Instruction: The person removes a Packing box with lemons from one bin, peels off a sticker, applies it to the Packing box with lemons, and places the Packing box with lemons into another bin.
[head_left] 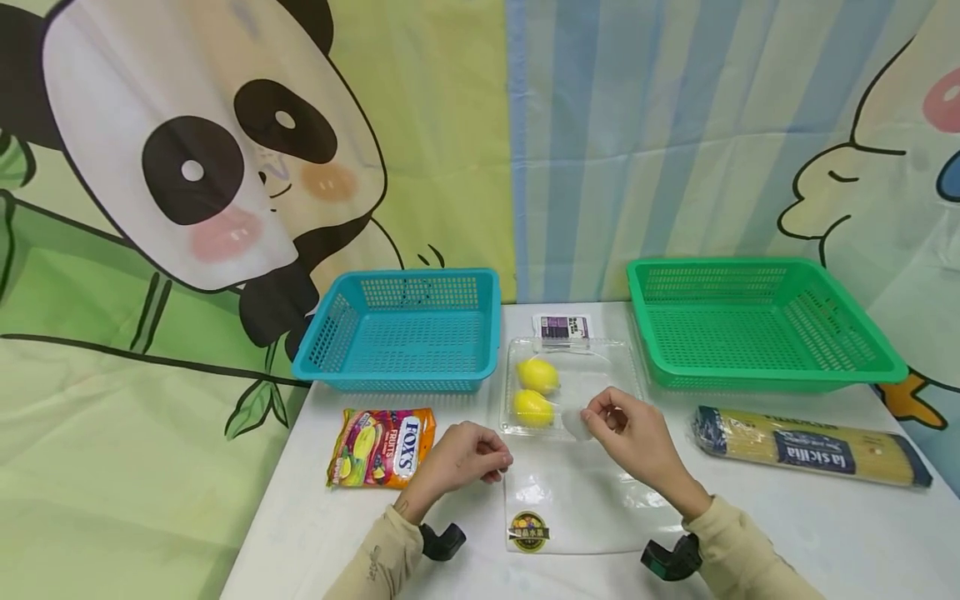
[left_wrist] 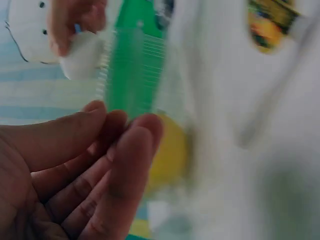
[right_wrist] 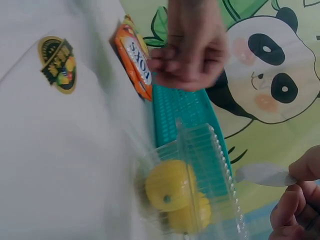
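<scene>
A green basket [head_left: 757, 321] stood at upper right of the head view, a blue basket [head_left: 405, 329] left of centre, both on the white table [head_left: 825, 533]. A spaghetti pack [head_left: 810, 446] lay lower right, a candy bag [head_left: 381, 446] lower left. Between them sat the clear clamshell box [head_left: 570, 392] holding two lemons [head_left: 536, 392], its lid [head_left: 577, 500] open toward the bottom edge. The right hand [head_left: 630, 437] pinched a small white piece [head_left: 576, 423] at the box's near edge. The left hand [head_left: 461, 458] was loosely curled, holding nothing. Only the right wrist view showed the box's ribbed wall [right_wrist: 210, 165]; the left wrist view was blurred.
</scene>
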